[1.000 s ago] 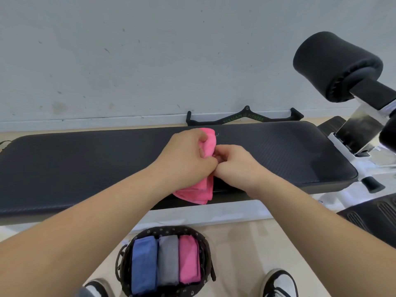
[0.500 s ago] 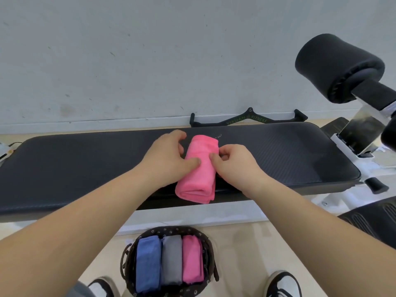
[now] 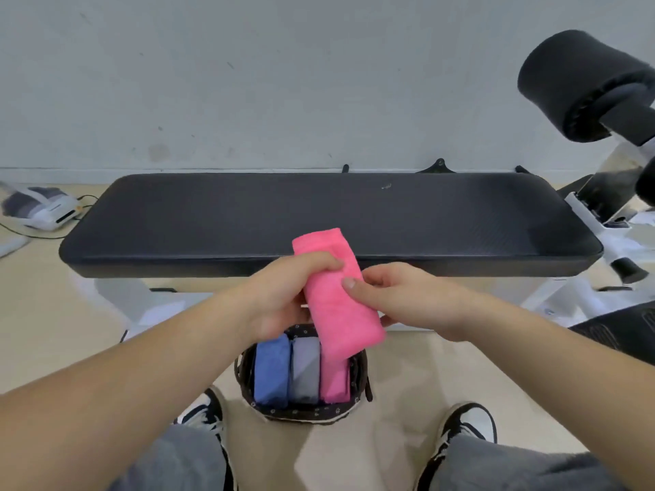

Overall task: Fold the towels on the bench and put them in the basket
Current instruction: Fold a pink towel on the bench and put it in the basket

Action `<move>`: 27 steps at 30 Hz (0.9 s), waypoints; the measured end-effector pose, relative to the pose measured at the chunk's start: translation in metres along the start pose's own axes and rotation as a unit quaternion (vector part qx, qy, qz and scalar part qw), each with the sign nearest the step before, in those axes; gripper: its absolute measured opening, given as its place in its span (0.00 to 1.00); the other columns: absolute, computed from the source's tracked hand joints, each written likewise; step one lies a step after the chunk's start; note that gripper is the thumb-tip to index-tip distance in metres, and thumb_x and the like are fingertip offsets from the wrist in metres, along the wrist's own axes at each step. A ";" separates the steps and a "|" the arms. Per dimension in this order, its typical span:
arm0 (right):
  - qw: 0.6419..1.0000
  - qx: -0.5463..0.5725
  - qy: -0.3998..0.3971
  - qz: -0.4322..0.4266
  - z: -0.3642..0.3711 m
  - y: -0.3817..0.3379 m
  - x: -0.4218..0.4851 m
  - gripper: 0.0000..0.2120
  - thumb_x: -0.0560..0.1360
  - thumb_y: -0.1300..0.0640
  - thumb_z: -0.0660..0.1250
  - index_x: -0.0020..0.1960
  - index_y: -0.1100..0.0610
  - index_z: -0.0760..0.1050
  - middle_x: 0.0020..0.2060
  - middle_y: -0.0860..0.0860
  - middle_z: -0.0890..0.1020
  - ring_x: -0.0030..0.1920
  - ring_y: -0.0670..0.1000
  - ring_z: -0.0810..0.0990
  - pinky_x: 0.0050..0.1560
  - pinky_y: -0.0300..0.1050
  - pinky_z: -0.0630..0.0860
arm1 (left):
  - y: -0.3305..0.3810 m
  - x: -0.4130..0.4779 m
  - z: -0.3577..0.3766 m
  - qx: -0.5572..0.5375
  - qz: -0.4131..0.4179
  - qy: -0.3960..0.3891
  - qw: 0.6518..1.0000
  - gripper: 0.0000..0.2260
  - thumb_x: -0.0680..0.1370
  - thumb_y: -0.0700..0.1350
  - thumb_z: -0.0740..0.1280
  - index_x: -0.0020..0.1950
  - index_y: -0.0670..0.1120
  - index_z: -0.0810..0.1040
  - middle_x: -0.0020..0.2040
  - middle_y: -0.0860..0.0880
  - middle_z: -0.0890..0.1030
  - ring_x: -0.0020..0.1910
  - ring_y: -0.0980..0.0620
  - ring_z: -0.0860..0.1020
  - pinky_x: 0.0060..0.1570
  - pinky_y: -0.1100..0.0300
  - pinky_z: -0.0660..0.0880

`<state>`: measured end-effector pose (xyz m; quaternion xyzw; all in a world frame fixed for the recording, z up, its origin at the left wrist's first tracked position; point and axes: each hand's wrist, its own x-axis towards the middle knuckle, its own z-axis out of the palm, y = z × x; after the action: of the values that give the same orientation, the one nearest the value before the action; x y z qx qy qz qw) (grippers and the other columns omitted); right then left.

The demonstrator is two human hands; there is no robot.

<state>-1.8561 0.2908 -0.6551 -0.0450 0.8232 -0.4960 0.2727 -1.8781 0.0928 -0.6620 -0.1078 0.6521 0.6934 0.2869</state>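
A folded pink towel [image 3: 335,295] hangs in the air in front of the black bench [image 3: 219,221], above the dark woven basket [image 3: 303,413] on the floor. My left hand [image 3: 283,299] grips its left side and my right hand [image 3: 397,295] pinches its right side. Inside the basket stand three folded towels side by side: a blue towel [image 3: 271,373], a grey towel [image 3: 304,372] and a second pink towel [image 3: 335,379], whose top is hidden by the one I hold. No towel lies on the bench top.
A black padded roller [image 3: 581,83] on a white frame stands at the right. A white device with a cable [image 3: 39,207] lies on the floor at the left. My two shoes [image 3: 464,425] flank the basket. The wall is close behind the bench.
Both hands have lifted the folded pink towel off the bench and brought it toward me, over the basket. The view has tilted down.
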 end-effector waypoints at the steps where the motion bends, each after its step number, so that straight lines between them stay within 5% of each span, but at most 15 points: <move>1: 0.999 0.024 -0.029 0.007 0.009 0.007 -0.004 0.17 0.81 0.41 0.67 0.62 0.52 0.81 0.56 0.49 0.87 0.58 0.50 0.85 0.62 0.53 0.81 | -0.014 -0.001 0.002 -0.020 -0.010 -0.011 1.000 0.16 0.76 0.43 0.71 0.63 0.42 0.82 0.59 0.39 0.85 0.58 0.40 0.84 0.66 0.42 0.77; 7: 0.993 0.083 -0.001 0.083 0.048 0.043 -0.011 0.16 0.76 0.52 0.76 0.61 0.57 0.79 0.52 0.53 0.88 0.52 0.52 0.87 0.55 0.51 0.84 | -0.086 0.006 -0.001 -0.041 -0.034 -0.035 0.998 0.15 0.77 0.40 0.72 0.64 0.42 0.82 0.58 0.41 0.86 0.62 0.38 0.82 0.67 0.38 0.75; 15: 0.969 0.085 -0.062 0.224 0.118 0.113 0.055 0.17 0.67 0.63 0.72 0.55 0.55 0.81 0.47 0.50 0.86 0.48 0.51 0.83 0.51 0.47 0.80 | -0.171 0.047 -0.049 0.004 -0.123 -0.013 0.992 0.15 0.75 0.40 0.76 0.62 0.46 0.83 0.55 0.47 0.88 0.57 0.47 0.85 0.61 0.46 0.81; 17: 0.968 0.083 -0.036 0.234 0.137 0.134 0.082 0.20 0.67 0.63 0.69 0.59 0.56 0.79 0.53 0.54 0.85 0.52 0.53 0.84 0.53 0.51 0.82 | -0.189 0.062 -0.065 0.022 -0.137 0.020 0.990 0.12 0.76 0.44 0.76 0.59 0.46 0.83 0.52 0.47 0.88 0.53 0.48 0.86 0.57 0.49 0.83; 20: 0.961 0.106 0.036 0.254 0.155 0.169 0.124 0.31 0.65 0.60 0.65 0.69 0.55 0.74 0.57 0.54 0.83 0.57 0.56 0.82 0.58 0.56 0.82 | -0.210 0.086 -0.090 0.144 -0.132 0.102 0.975 0.06 0.79 0.46 0.71 0.46 0.45 0.80 0.42 0.46 0.83 0.40 0.48 0.82 0.47 0.51 0.83; 22: 0.952 0.140 0.077 0.262 0.159 0.188 0.152 0.31 0.69 0.59 0.64 0.73 0.52 0.71 0.59 0.52 0.82 0.58 0.57 0.81 0.59 0.57 0.81 | -0.220 0.103 -0.105 0.280 -0.098 0.149 0.943 0.06 0.79 0.43 0.67 0.42 0.44 0.78 0.42 0.44 0.82 0.43 0.45 0.81 0.51 0.48 0.81; 24: 0.948 0.155 0.098 0.259 0.159 0.199 0.175 0.25 0.75 0.59 0.63 0.71 0.50 0.73 0.57 0.52 0.83 0.56 0.57 0.82 0.55 0.54 0.82 | -0.224 0.118 -0.111 0.395 -0.060 0.158 0.903 0.05 0.78 0.41 0.66 0.47 0.41 0.81 0.47 0.43 0.84 0.50 0.43 0.82 0.54 0.50 0.79; 27: 0.952 0.160 0.101 0.240 0.169 0.205 0.202 0.12 0.80 0.61 0.64 0.61 0.53 0.77 0.52 0.54 0.84 0.51 0.56 0.83 0.51 0.54 0.82 | -0.225 0.137 -0.109 0.438 -0.002 0.131 0.890 0.12 0.76 0.44 0.66 0.59 0.43 0.79 0.57 0.46 0.80 0.54 0.44 0.80 0.56 0.51 0.78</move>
<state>-1.9035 0.1908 -0.9700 0.2480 0.7428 -0.5430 0.3031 -1.8924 0.0198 -0.9373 -0.0625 0.9209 0.3167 0.2187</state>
